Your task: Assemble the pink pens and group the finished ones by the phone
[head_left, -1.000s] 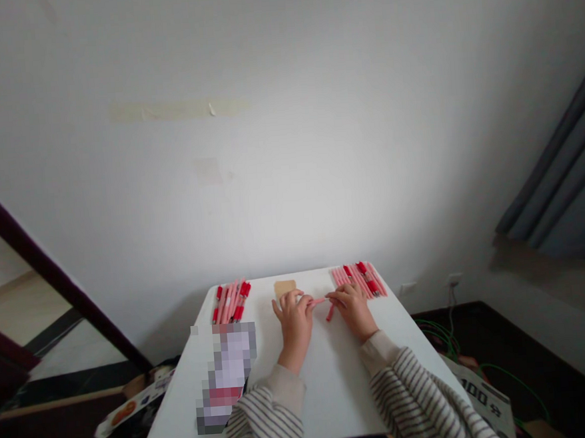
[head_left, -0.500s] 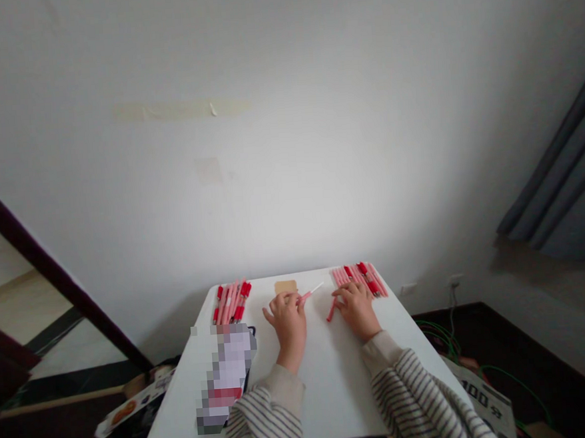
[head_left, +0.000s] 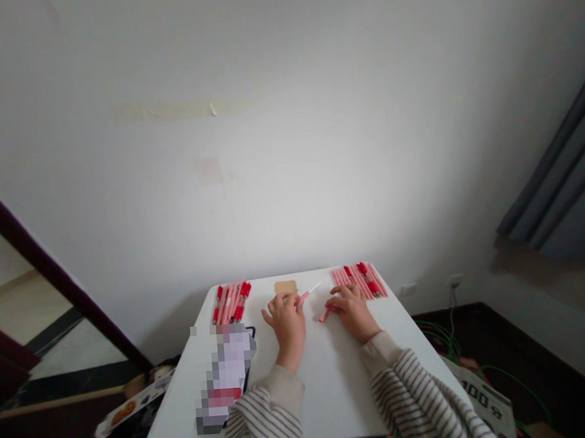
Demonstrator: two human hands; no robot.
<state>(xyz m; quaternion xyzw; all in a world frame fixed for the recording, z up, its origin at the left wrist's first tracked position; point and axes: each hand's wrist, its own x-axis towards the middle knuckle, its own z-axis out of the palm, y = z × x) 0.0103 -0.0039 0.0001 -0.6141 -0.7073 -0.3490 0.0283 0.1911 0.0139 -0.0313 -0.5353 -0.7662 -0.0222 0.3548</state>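
My left hand [head_left: 288, 323] is closed on a pink pen barrel [head_left: 304, 296] with a thin white refill sticking out of its far end, pointing up and to the right. My right hand [head_left: 353, 311] grips a short pink pen part [head_left: 324, 315], whose near end shows past the fingertips; the rest is under the fingers. A small gap lies between the two hands. Just beyond the left fingers is a tan patch [head_left: 286, 286]. Several pink and red pens [head_left: 231, 302] lie at the back left, and a row of similar pens [head_left: 367, 280] lies at the back right.
A blurred-out phone-like object [head_left: 228, 373] lies on the white table [head_left: 330, 403], left of my left forearm. The wall [head_left: 291, 199] rises behind the table's far edge. Green cables [head_left: 444, 342] and a printed box or bag [head_left: 485, 392] are on the floor at right.
The pink part in my right hand has swung to a more slanted angle, its near end shifting left toward the left hand. My left hand has barely moved.
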